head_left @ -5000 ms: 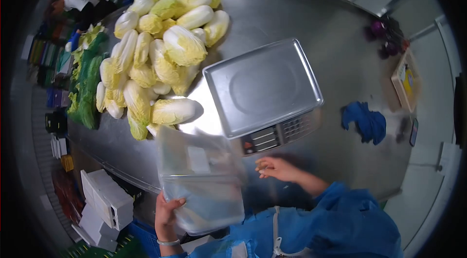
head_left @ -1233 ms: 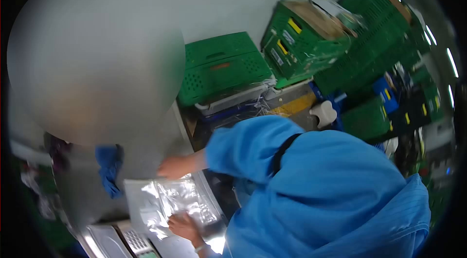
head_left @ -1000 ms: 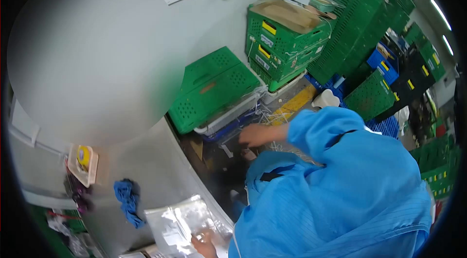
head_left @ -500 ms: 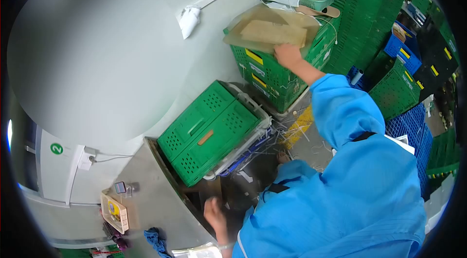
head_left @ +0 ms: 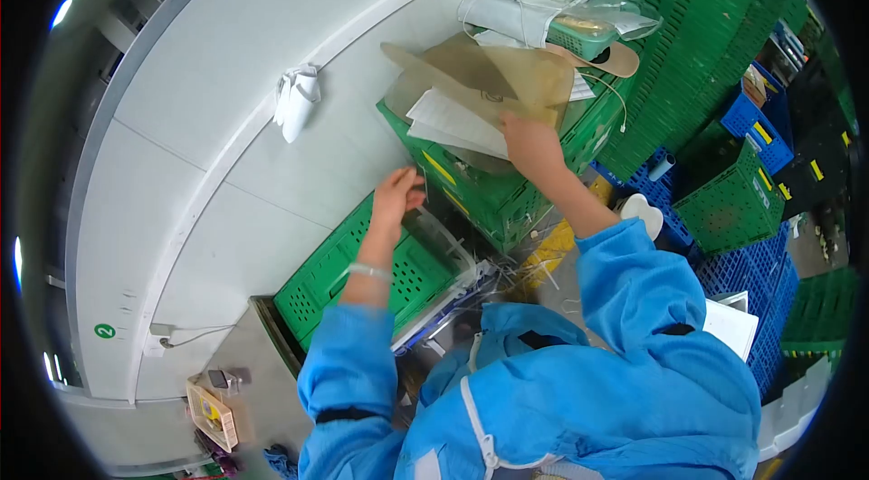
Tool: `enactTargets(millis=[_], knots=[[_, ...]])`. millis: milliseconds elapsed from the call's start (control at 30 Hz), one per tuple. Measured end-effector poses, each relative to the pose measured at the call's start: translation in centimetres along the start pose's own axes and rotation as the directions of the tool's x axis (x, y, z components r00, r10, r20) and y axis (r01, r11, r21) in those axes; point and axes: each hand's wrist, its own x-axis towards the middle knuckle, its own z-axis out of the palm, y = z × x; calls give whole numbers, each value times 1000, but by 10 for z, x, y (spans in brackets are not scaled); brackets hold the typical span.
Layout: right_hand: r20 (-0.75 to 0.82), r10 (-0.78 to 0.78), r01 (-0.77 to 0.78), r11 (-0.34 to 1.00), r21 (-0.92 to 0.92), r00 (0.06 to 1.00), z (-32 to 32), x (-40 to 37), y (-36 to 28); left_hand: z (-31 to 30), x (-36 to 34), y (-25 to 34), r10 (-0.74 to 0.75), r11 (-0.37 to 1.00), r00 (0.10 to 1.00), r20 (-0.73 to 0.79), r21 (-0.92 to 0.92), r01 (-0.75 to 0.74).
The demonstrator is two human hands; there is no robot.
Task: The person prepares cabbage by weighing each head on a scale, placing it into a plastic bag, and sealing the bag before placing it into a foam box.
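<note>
My right hand (head_left: 532, 147) pinches the near edge of a brown, slightly see-through sheet (head_left: 471, 86), which is lifted and tilted on top of the stacked green crates (head_left: 489, 209). Below the raised sheet, white papers (head_left: 457, 123) show on the crate top. To the left, my left hand (head_left: 395, 198) is in the air with nothing in it, its fingers bent and apart. It overlaps the lower green crate (head_left: 339, 258) in this view and is close to the near corner of the stack.
Behind the sheet are a pale green basket (head_left: 579, 38) with wrapped things, a tan cap visor (head_left: 620, 59) and a white cord. A tall wall of green crates (head_left: 670, 19) rises behind. Blue pallets (head_left: 751, 272) lie to the right, and a metal table (head_left: 262, 403) stands lower left.
My left hand has come up from beside the table to near the crate stack. The brown sheet has been lifted by my right hand, uncovering white papers. The view has shifted.
</note>
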Motion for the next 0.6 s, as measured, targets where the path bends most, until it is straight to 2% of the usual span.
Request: enactTargets(millis=[67,100,167,233,333,367,467,567,600], knots=[[-56,65,-58,993,105,996,-9,6,6,16,39,14,-110,994,991,-80,-20,108],[-41,77,-75,995,60,996,-19,8,3,24,55,17,-168,986,979,-116,-38,165],[10,112,-111,993,-35,994,-36,6,-7,26,83,12,-143,989,983,-116,18,146],[-32,67,-69,995,-65,997,-30,-2,-4,22,98,7,-97,993,989,-115,58,104],[-71,1,-12,988,-156,997,-17,-5,-9,20,112,18,178,955,984,-10,242,-170],[-67,-22,9,982,-191,998,-11,-8,-14,22,109,28,136,970,990,42,198,-142],[-6,-9,7,966,-257,1000,5,-1,-30,31,109,51,128,992,992,-18,-8,-128],[28,-59,65,920,-386,998,19,3,-38,7,140,47,218,975,974,-64,51,-215],[-23,-129,105,887,-449,991,20,2,-40,-1,154,41,303,934,944,-133,240,-266]])
